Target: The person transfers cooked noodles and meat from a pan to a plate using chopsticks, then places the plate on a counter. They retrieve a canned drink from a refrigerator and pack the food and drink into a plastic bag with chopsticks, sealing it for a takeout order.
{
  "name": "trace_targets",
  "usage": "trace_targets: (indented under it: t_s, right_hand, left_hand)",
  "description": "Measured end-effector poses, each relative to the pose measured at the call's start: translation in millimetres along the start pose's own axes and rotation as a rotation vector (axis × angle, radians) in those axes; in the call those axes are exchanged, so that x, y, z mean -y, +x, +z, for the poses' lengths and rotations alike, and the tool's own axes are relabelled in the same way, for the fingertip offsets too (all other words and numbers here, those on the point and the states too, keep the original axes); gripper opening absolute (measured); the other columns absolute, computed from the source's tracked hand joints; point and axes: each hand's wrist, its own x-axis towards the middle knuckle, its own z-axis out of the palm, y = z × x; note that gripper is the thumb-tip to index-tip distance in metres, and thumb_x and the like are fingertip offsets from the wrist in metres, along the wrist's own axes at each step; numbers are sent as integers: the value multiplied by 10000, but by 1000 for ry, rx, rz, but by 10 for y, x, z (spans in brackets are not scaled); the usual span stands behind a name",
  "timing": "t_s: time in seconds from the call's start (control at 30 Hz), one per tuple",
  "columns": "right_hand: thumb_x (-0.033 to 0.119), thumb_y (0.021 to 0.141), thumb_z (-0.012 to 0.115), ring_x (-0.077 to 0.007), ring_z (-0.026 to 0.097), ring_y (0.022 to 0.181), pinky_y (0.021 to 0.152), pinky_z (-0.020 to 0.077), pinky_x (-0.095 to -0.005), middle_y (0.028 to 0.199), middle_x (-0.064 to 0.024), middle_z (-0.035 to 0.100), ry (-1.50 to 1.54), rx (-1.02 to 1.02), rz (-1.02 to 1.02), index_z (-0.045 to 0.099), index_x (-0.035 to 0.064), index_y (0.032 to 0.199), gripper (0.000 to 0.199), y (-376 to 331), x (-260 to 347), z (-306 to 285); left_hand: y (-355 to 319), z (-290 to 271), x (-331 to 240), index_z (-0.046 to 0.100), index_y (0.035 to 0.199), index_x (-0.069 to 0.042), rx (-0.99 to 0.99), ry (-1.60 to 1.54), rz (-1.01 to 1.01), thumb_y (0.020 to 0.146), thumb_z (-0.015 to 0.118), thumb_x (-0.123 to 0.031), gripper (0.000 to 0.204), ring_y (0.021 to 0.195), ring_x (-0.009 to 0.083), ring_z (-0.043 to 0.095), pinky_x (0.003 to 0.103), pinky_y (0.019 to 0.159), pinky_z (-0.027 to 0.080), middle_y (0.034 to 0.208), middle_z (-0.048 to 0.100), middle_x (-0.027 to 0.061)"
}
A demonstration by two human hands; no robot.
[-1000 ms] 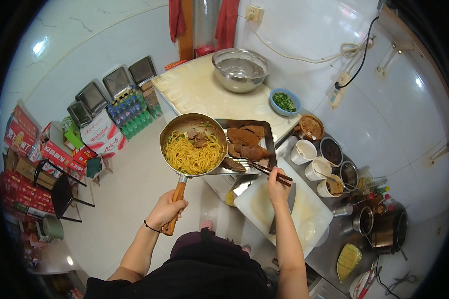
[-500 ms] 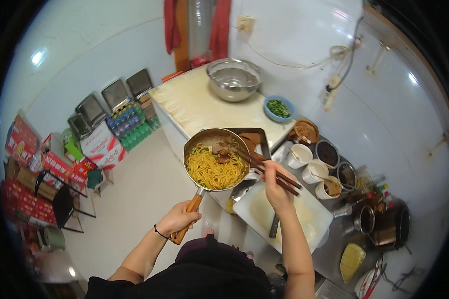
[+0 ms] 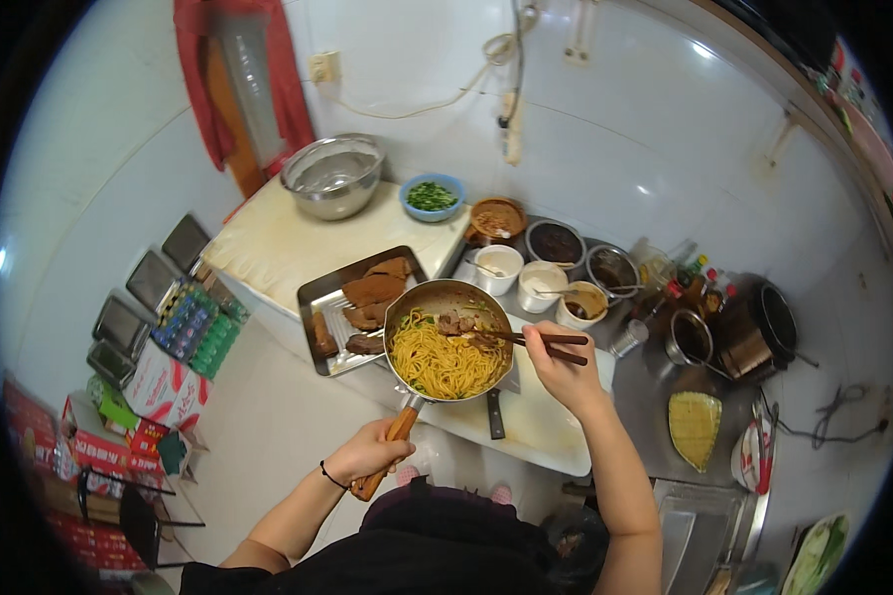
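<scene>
My left hand (image 3: 369, 454) is closed round the wooden handle of a metal saucepan (image 3: 400, 392), holding it up in front of me. Inside lie yellow noodles (image 3: 442, 359) with bits of green and some brown meat pieces (image 3: 455, 324). Dark wooden chopsticks (image 3: 554, 345) are gripped in my right hand (image 3: 566, 372), their tips among the meat. Under and beyond the pan, a white cutting board (image 3: 556, 436) carries a knife (image 3: 495, 415), its blade partly hidden by the pan.
A metal tray (image 3: 339, 273) of brown slabs stands behind the pan. Farther back are a steel bowl (image 3: 333, 178) and a blue bowl of chopped greens (image 3: 432, 197). Seasoning tubs (image 3: 542, 288), bottles and a dark pot (image 3: 754, 332) crowd the right counter. Boxes (image 3: 169, 387) sit on the floor at left.
My view has swung right, so the counter and tray show more fully. The pan has moved to the right relative to the tray, uncovering it. The chopstick tips now reach the meat.
</scene>
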Motion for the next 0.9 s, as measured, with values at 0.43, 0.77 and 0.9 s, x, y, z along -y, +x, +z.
trace_targets:
  t_s: [0.43,0.77,0.9]
  right_hand:
    - [123,825,590,-123,548,592,544,428,-258,702,-91,617,99,-61,153,625,-7,839,135,-441,-456,-806]
    - [254,855,526,-176,570,483,474,431,-302,526,-71,568,17,-71,280,620,22,736,277,-882,-329,-1265]
    - [241,861,510,-278,560,490,469,423,-364,528,-115,563,-114,-360,93,584,21,650,314,-722,-646,-1035]
  left_hand:
    - [286,708,-304,470,814,-70,195,223,-29,782,614,-123,156,501,68,460,207,462,409,659,477,-10]
    - [390,1009,-539,475,840,-41,280,289,-44,778,612,-137,178,494,75,466,210,457,407,634,488,1]
    - [501,1316,-556,478,831,-49,316,280,-47,779,607,-132,162,494,70,467,204,454,404,626,484,-7]
